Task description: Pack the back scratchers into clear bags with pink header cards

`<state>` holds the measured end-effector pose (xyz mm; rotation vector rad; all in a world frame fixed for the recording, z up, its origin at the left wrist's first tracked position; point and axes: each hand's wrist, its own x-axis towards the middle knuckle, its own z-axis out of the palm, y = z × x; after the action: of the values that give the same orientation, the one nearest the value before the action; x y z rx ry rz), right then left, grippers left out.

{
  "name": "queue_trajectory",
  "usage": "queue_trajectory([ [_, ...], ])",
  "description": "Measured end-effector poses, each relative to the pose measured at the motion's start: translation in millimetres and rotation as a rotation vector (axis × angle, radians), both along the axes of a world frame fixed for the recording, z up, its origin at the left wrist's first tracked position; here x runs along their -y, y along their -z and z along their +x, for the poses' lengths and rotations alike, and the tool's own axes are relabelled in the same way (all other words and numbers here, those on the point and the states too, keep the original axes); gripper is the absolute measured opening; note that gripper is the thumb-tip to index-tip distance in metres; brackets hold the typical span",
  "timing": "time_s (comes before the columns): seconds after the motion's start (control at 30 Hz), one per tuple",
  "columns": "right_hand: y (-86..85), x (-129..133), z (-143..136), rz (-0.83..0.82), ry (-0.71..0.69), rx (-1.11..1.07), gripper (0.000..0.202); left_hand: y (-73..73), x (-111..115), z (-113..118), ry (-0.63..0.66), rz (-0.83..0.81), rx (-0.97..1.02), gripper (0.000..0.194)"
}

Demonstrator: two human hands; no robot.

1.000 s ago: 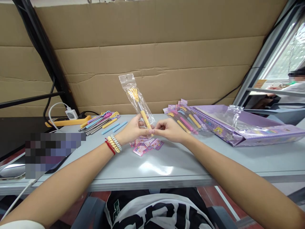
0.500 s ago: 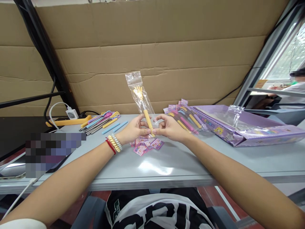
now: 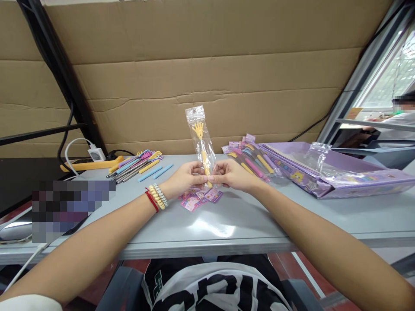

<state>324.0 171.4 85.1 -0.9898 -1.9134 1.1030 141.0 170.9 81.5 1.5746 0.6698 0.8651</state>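
Note:
A yellow back scratcher with a small hand-shaped head (image 3: 198, 129) stands nearly upright inside a clear plastic bag (image 3: 195, 114), its zip end at the top. Closed around the lower left edge of the bag is my left hand (image 3: 186, 178), thumb and fingers pinching. My right hand (image 3: 231, 174) pinches the lower right edge, the two thumbs almost meeting in front of the handle. Just below the hands, several pink and purple printed cards (image 3: 194, 202) lie on the grey table (image 3: 155, 233).
Several unbagged back scratchers (image 3: 134, 167) and two loose blue handles (image 3: 163, 171) lie to the left. Bagged ones (image 3: 254, 164) lie at right beside an open purple box (image 3: 319, 185). A white charger (image 3: 96, 152) is at back left, and cardboard (image 3: 207, 77) forms the rear wall. Another person sits far right.
The bag has swung from leaning left to more upright, its top moving right and slightly down. The scratcher now sits straighter inside it. Both hands keep their pinch at the bottom.

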Motion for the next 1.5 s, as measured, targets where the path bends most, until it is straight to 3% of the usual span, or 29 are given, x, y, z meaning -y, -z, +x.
queue_trajectory([
  [0.2, 1.2, -2, 0, 0.022, 0.020, -0.054, 0.042, 3.9, -2, 2, 0.072, -0.074, 0.151, 0.040],
  [0.4, 1.5, -4, 1, 0.004, 0.039, -0.072, 0.040, 4.2, -3, 0, 0.029, 0.012, 0.104, 0.041],
  [0.57, -0.4, 0, 4, -0.063, -0.123, 0.017, 0.033, 0.7, -5, -6, 0.116, 0.078, -0.018, 0.042],
  [0.83, -1.0, 2, 5, -0.115, -0.184, 0.124, 0.031, -1.5, -4, -8, 0.031, 0.146, -0.148, 0.045],
  [1.23, 7.6, 0, -1, -0.088, -0.157, 0.012, 0.034, -4.5, -4, -8, -0.078, 0.335, -0.252, 0.034],
  [1.37, 7.6, 0, -2, -0.058, -0.174, -0.004, 0.036, -0.7, -3, -6, -0.133, 0.367, -0.220, 0.045],
  [1.5, 5.7, 1, 0, -0.022, -0.194, -0.030, 0.031, -2.2, 0, -7, -0.056, 0.355, -0.193, 0.050],
])
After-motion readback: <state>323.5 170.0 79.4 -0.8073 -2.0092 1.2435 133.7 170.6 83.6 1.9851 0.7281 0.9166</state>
